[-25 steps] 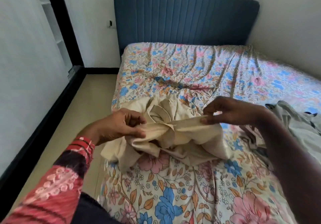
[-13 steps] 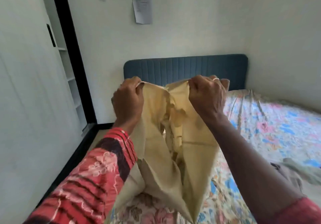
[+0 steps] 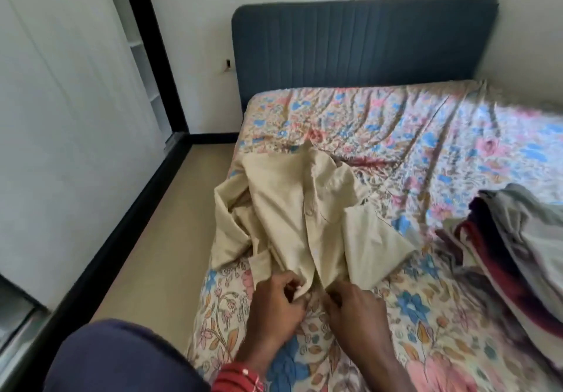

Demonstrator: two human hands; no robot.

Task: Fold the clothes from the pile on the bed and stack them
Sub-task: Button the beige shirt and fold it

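**Bedroom: shirt laid out on bed**

Bedroom, white walls, black skirting, beige floor [image 3: 158, 239] at left. Bed [image 3: 426, 154] with floral sheet and blue padded headboard [image 3: 365, 41].

Item 1: shirt [image 3: 304, 218], beige, buttoned, lying front up near the left edge of the bed, collar toward the headboard, hem toward the person. One sleeve spread flat to the right, the other bunched at the left edge.

Item 2: pile [image 3: 518, 239] of clothes, grey on top, dark red and maroon beneath, at the right of the bed, apart from the shirt.

Item 3: left hand [image 3: 278, 303], fingers curled, pinching the shirt's hem at the near end.

Item 4: right hand [image 3: 355, 309], just beside the left, fingers curled onto the hem on the other side of the button placket; fingertips hidden.

Item 5: sleeve [image 3: 240, 376], red patterned, on the left wrist.
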